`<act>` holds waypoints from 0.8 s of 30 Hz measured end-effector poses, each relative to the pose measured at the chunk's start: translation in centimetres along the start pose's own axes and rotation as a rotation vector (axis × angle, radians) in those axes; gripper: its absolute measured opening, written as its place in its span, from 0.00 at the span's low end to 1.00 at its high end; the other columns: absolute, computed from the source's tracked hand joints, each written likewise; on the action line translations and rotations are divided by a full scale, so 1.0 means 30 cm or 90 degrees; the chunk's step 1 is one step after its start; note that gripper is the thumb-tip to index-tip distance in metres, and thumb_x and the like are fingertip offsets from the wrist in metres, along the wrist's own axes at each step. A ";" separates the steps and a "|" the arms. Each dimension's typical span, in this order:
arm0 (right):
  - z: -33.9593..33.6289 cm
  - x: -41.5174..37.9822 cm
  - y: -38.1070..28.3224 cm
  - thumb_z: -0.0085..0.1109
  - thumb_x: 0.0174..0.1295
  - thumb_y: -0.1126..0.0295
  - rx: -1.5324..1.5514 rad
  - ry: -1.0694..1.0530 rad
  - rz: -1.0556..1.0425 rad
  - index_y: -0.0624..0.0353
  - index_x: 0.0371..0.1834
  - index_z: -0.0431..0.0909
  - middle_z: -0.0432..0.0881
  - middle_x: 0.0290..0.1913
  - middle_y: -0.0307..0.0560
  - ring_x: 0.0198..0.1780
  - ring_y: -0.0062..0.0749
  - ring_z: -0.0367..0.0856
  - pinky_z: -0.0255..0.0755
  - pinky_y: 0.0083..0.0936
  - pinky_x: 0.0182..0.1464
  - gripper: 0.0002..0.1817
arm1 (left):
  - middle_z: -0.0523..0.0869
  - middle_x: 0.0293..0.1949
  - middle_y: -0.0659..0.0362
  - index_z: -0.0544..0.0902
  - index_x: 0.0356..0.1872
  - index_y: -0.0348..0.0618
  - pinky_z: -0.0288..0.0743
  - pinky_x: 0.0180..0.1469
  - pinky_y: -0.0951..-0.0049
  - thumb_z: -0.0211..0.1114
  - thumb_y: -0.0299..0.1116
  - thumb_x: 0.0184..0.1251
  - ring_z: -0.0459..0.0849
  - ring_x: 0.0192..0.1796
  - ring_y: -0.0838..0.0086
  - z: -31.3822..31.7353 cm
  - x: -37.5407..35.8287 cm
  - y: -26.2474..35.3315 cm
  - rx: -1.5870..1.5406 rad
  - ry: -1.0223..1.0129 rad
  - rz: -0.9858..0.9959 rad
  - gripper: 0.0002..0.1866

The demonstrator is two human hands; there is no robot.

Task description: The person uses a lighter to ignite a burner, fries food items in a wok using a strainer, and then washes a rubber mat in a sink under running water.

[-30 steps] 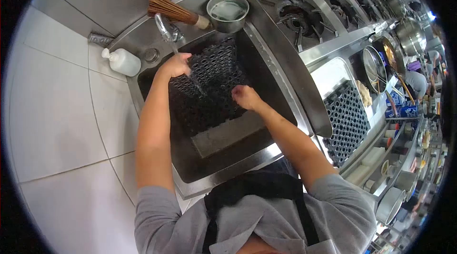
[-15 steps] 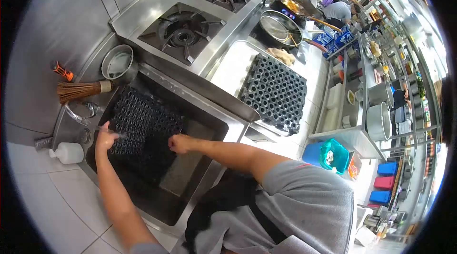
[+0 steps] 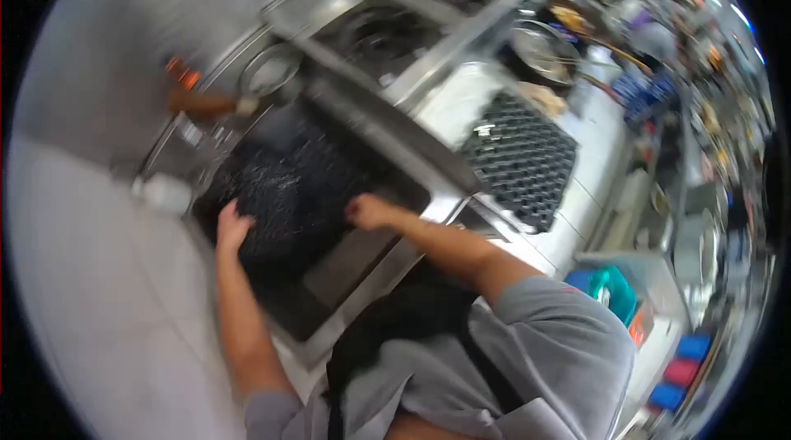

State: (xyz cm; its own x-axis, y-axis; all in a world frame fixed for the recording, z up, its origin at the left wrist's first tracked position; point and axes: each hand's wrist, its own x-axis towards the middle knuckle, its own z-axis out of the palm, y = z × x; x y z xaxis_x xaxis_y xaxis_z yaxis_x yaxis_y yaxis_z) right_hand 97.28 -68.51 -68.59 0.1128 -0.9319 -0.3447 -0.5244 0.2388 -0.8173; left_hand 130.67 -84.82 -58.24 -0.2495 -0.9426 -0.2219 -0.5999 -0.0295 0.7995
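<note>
A black rubber mat [image 3: 284, 184] lies in the metal sink [image 3: 420, 193]; motion blur smears its holes. My left hand [image 3: 234, 228] grips the mat's left edge, thumb apart from the fingers. At the right edge, my right hand [image 3: 368, 212] is closed on the same mat, knuckles up. The edge inside each grip is mostly hidden. Behind my left hand, the metal tap [image 3: 216, 137] is blurred. A second black mat [image 3: 523, 160] with rows of holes lies on the white floor to the right of the sink.
A white bottle [image 3: 166, 194], a brush [image 3: 210, 104] and a metal pot [image 3: 272, 73] stand along the sink's far rim. Gas burners [image 3: 379, 36] and a pan [image 3: 544, 53] lie beyond. A teal-lined bin [image 3: 614, 296] stands to my right.
The view has swung, so the surroundings appear farther right. The mat between my hands has changed angle, and its holes show less clearly. Both hands remain at its edges.
</note>
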 end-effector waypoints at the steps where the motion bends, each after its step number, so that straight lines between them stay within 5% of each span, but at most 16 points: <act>1: 0.004 0.010 0.021 0.61 0.60 0.64 0.004 0.007 -0.013 0.59 0.43 0.87 0.88 0.40 0.57 0.38 0.44 0.88 0.81 0.41 0.44 0.13 | 0.87 0.49 0.51 0.79 0.57 0.30 0.77 0.56 0.68 0.64 0.18 0.45 0.85 0.51 0.66 -0.018 -0.040 0.027 0.047 -0.033 0.038 0.30; 3: -0.013 -0.005 0.003 0.62 0.61 0.64 -0.013 0.009 -0.019 0.59 0.46 0.87 0.89 0.42 0.56 0.43 0.46 0.88 0.80 0.41 0.47 0.14 | 0.88 0.38 0.55 0.81 0.49 0.31 0.77 0.47 0.68 0.63 0.18 0.44 0.84 0.40 0.69 -0.040 -0.152 0.127 0.084 -0.016 0.046 0.24; 7: -0.077 -0.006 -0.116 0.68 0.58 0.66 0.001 0.061 -0.005 0.59 0.59 0.79 0.86 0.50 0.60 0.51 0.49 0.86 0.79 0.40 0.54 0.24 | 0.87 0.33 0.55 0.82 0.47 0.32 0.77 0.44 0.68 0.63 0.19 0.46 0.84 0.38 0.71 -0.112 -0.279 0.206 0.099 0.020 0.073 0.21; 11: -0.256 -0.054 -0.503 0.77 0.50 0.66 -0.153 0.338 -0.419 0.51 0.78 0.55 0.61 0.75 0.65 0.73 0.61 0.64 0.65 0.47 0.70 0.52 | 0.86 0.30 0.52 0.81 0.45 0.33 0.76 0.42 0.66 0.62 0.19 0.47 0.85 0.36 0.68 -0.155 -0.404 0.444 0.193 -0.036 0.109 0.18; 15: -0.417 -0.061 -0.755 0.84 0.42 0.57 -0.176 0.332 -0.470 0.50 0.81 0.50 0.57 0.76 0.67 0.75 0.63 0.58 0.58 0.50 0.75 0.63 | 0.85 0.31 0.46 0.80 0.46 0.32 0.76 0.40 0.66 0.61 0.19 0.48 0.85 0.34 0.61 -0.174 -0.471 0.596 0.265 -0.001 0.217 0.19; 17: -0.462 -0.014 -0.690 0.80 0.49 0.48 -0.084 0.276 -0.433 0.60 0.81 0.46 0.59 0.76 0.65 0.77 0.56 0.58 0.53 0.44 0.77 0.63 | 0.87 0.33 0.49 0.80 0.50 0.32 0.76 0.40 0.68 0.62 0.19 0.48 0.85 0.36 0.66 -0.214 -0.480 0.599 0.217 -0.002 0.192 0.22; 19: -0.402 0.037 -0.570 0.75 0.56 0.45 0.261 0.199 -0.322 0.63 0.81 0.43 0.57 0.78 0.64 0.78 0.53 0.57 0.51 0.42 0.78 0.62 | 0.87 0.37 0.54 0.80 0.53 0.31 0.76 0.40 0.71 0.63 0.18 0.49 0.84 0.37 0.72 -0.263 -0.506 0.600 0.077 0.013 0.198 0.25; 24: -0.166 -0.014 -0.344 0.56 0.61 0.28 0.488 -0.005 0.015 0.59 0.83 0.40 0.55 0.80 0.60 0.77 0.53 0.59 0.60 0.51 0.73 0.61 | 0.87 0.40 0.59 0.79 0.57 0.30 0.78 0.43 0.76 0.65 0.14 0.50 0.84 0.39 0.78 -0.360 -0.540 0.571 -0.028 0.086 0.188 0.27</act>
State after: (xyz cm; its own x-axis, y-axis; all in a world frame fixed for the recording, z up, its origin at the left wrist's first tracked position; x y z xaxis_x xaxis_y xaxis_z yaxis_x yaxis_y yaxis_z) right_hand 98.44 -71.94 -57.71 0.1167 -0.9228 -0.3673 0.2045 0.3842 -0.9003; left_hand 132.65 -73.66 -34.92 -0.3025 -0.9482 0.0975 -0.4824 0.2405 0.8423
